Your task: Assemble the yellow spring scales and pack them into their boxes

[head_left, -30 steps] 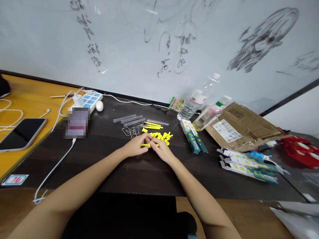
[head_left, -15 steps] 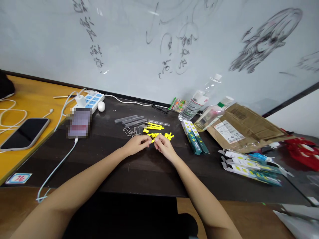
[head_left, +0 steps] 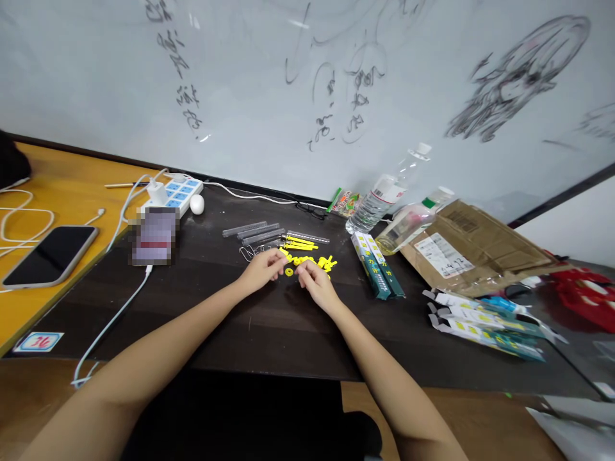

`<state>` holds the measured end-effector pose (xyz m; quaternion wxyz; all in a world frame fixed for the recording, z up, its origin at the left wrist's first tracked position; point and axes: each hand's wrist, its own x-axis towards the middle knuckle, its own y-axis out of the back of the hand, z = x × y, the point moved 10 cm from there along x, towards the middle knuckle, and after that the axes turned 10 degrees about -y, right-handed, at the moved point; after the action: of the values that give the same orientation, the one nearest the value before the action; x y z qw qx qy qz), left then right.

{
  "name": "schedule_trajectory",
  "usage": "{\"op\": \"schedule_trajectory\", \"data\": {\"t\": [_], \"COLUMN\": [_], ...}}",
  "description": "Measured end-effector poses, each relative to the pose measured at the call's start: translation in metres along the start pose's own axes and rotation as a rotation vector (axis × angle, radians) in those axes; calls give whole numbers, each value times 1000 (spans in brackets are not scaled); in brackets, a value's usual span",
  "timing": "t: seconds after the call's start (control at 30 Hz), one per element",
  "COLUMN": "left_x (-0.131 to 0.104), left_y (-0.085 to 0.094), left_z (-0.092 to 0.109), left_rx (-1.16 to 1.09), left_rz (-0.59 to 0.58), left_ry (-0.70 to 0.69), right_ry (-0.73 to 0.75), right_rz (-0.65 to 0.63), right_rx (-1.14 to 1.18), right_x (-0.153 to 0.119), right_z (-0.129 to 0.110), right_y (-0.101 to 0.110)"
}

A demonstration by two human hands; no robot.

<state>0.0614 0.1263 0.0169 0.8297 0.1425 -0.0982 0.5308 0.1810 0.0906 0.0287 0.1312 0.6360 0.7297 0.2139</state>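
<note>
Head view: I see both bare hands over the dark table (head_left: 288,339), turned in toward each other at the near side of a scatter of small yellow pieces (head_left: 327,263). Left hand (head_left: 262,271): fingers curled, tips at the left end of the scatter; yellow shows right at them, but I cannot tell whether a piece is gripped or merely lies behind. Right hand (head_left: 318,286): fingers bent and drawn together, tips just in front of the scatter; whether they pinch anything, I cannot tell. A yellow ring (head_left: 289,272) shows in the gap between the two hands, apparently flat on the table. Beyond the scatter I note yellow sticks (head_left: 302,244) lying side by side, with clear tubes (head_left: 259,235) next to them. Bent metal wires (head_left: 246,253) lie behind the left hand, partly hidden by it. Right side: two green-and-white boxes (head_left: 377,266) lie side by side, a clear bottle (head_left: 377,203) standing behind, a brown parcel (head_left: 473,237) farther right. Far left: a phone (head_left: 52,255), screen dark.
</note>
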Motion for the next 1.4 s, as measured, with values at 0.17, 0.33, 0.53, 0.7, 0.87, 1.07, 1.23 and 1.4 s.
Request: {"op": "schedule_trajectory", "data": {"t": [0.17,0.33,0.53,0.7,0.87,1.07,1.23,1.4], "left_x": [3,0,1,1,0,-3,-6,-8], "left_y": [27,37,48,66,81,91,103,112], "left_z": [-4,-5,-3,-11,-19,-16,-5,-5], "left_rx": [-201,-165,-72,-100,-89,-21,58,81], "left_rz": [223,306,343,442,528,568,616,642], "left_ry": [76,108,103,87,59,14,-67,-77], "right_ry": [13,44,82,107,166,186,184,131], "right_rz": [16,7,9,22,21,-79,-113,-70], "right_rx": [-105,-221,-377,-515,-674,-875,-941,-939], "right_x": [-1,-4,-9,-11,-2,30,55,66], "right_z": [0,-5,-16,-18,-23,-45,-55,-49], "right_y": [0,-3,-6,-10,-16,-35,-51,-46]}}
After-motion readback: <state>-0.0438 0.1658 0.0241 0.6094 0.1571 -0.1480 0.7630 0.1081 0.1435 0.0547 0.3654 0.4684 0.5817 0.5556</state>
